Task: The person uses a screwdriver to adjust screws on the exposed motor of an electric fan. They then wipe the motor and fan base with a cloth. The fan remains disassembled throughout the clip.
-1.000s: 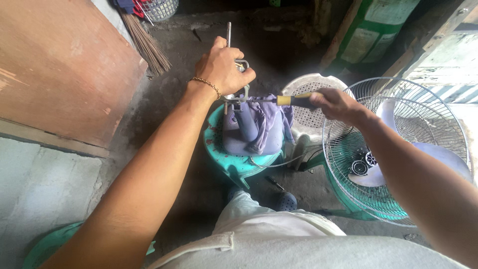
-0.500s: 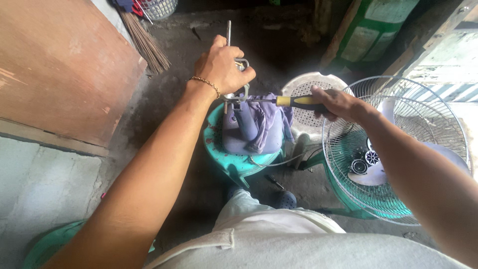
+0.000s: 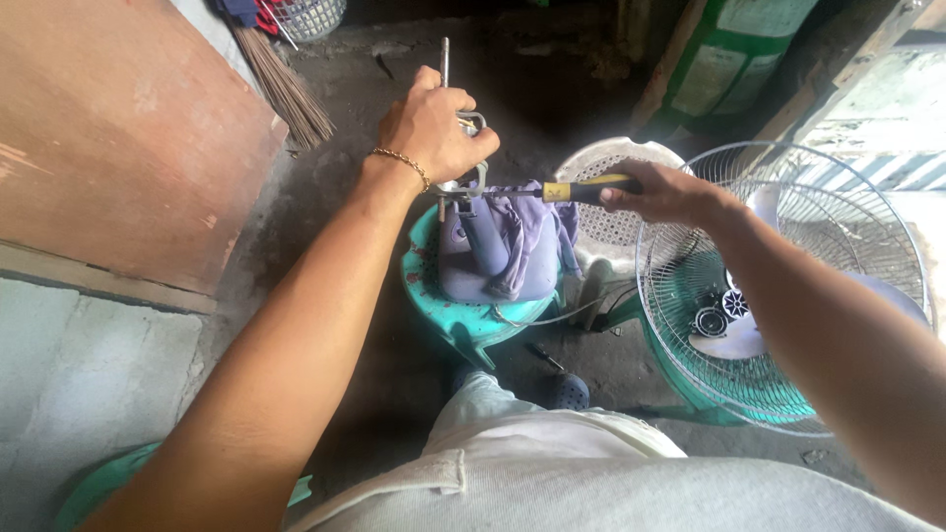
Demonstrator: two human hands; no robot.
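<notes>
Head view looks down on a teal plastic stool point(image 3: 463, 320), which I take as my landmark. My left hand point(image 3: 434, 128) is closed around a small metal fitting point(image 3: 463, 182) with a thin rod point(image 3: 445, 61) rising out of it, held just above the stool's far edge. My right hand point(image 3: 660, 192) is closed on the yellow-and-black handle of a screwdriver point(image 3: 581, 189), its shaft lying level and pointing left, with the tip at the fitting. I cannot tell whether the tip sits in a screw head; it is too small to read.

On the stool lies a purple housing point(image 3: 503, 251) under a crumpled cloth of the same colour. To the right of the stool stands a fan point(image 3: 778, 286) with a wire guard and a teal base, and a white grille point(image 3: 611, 172) lies behind it.

My judgement: the work is midway. The fan parts lie separate around the stool, the fitting is in hand with the screwdriver on it, and nothing looks put back together yet.
</notes>
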